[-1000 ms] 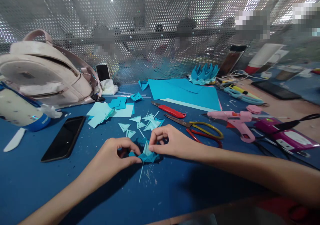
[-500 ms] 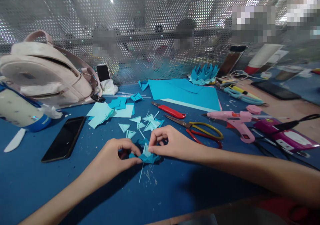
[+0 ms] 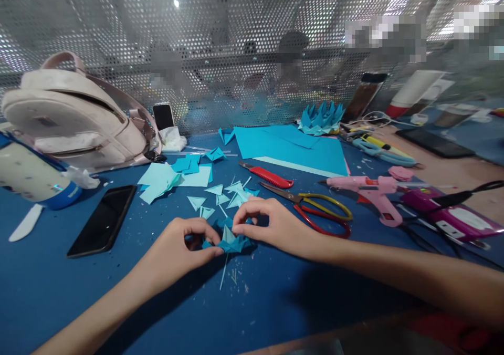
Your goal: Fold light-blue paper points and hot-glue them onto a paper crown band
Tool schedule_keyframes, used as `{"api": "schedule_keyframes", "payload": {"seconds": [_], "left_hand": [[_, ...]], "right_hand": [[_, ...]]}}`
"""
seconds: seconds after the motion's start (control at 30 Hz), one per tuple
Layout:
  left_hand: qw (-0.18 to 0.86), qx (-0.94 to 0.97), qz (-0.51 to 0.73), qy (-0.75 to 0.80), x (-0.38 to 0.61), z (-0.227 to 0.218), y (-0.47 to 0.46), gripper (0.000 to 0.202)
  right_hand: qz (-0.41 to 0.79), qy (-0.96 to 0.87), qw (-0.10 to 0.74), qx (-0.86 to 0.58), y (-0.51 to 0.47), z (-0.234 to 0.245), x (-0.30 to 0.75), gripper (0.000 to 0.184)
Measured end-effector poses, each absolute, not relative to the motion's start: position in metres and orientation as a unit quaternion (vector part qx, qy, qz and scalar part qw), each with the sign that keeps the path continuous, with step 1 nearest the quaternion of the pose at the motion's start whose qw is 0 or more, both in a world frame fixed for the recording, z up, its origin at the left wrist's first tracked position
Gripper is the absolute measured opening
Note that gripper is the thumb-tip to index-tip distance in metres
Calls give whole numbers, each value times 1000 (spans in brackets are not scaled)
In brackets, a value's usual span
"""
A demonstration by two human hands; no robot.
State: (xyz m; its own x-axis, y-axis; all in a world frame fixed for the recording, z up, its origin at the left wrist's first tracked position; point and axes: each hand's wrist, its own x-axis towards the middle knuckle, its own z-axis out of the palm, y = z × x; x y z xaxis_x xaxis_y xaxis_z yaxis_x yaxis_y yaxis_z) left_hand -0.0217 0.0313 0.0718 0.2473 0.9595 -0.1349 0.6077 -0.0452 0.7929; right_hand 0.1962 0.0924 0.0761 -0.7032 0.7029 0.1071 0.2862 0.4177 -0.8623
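Low over the blue table, a folded blue paper piece (image 3: 233, 246) with pointed petals sits between my hands. My left hand (image 3: 192, 244) pinches its left side between thumb and fingers. A paler folded triangle (image 3: 228, 234) stands up in the middle of the piece. On that triangle's right edge, the thumb and forefinger of my right hand (image 3: 268, 223) are closed. Just beyond my hands lie several loose pale paper triangles (image 3: 196, 202). A thin pale strip (image 3: 224, 273) lies below the piece.
Scissors (image 3: 311, 202) and a red utility knife (image 3: 271, 176) lie beyond my right hand, with a pink glue gun (image 3: 366, 184) farther right. Paper sheets (image 3: 291, 145) and a finished-looking spiky paper form (image 3: 321, 117) are at the back. A phone (image 3: 103, 218) and backpack (image 3: 74, 116) are left.
My right hand's fingertips have shifted slightly up against the pale triangle. My left hand keeps its hold on the folded paper piece. The view has moved a little.
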Motion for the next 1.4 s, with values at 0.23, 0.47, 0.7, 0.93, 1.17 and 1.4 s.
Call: {"api": "schedule_keyframes", "payload": {"seconds": [0.23,0.47,0.7,0.93,1.17,1.4], "left_hand": [[389,685,232,571,-26,69,32,14],[381,691,226,571,-23,70,31,16],[387,679,241,575,-18,68,30,15],[407,662,248,579,-19,67,29,16],[419,654,242,582,-19,67,31,16],[431,640,242,589,-20,66,29,18]], "right_hand": [[336,-871,244,-263,95,75,201,12],[397,-839,231,-291,93,75,194,10],[442,-797,272,-310,86,71,189,10],[467,-775,291,-312,86,68,190,11],[488,-759,292,-316,86,67,190,11],[486,-759,299,-314,87,65,190,14]]}}
